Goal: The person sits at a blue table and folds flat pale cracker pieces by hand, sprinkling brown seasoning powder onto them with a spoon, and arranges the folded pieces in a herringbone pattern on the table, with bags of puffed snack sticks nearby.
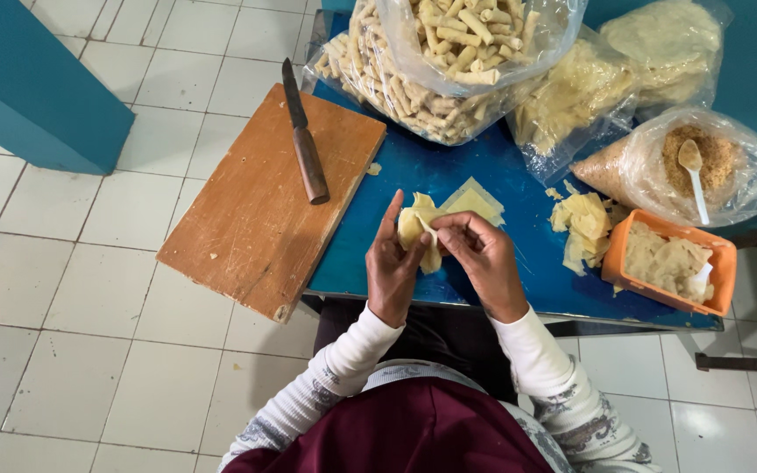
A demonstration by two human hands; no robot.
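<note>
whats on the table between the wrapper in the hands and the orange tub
In the head view, a loose pile of torn pale wrappers lies there on the blue table, close beside the orange tub. Nearer the held wrapper, the tabletop is bare.

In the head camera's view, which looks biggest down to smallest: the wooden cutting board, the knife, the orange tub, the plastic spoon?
1. Wooden cutting board, by far the largest.
2. Knife and orange tub: the knife is longer, the tub broader, so no ranking.
3. Plastic spoon, smallest.
</note>
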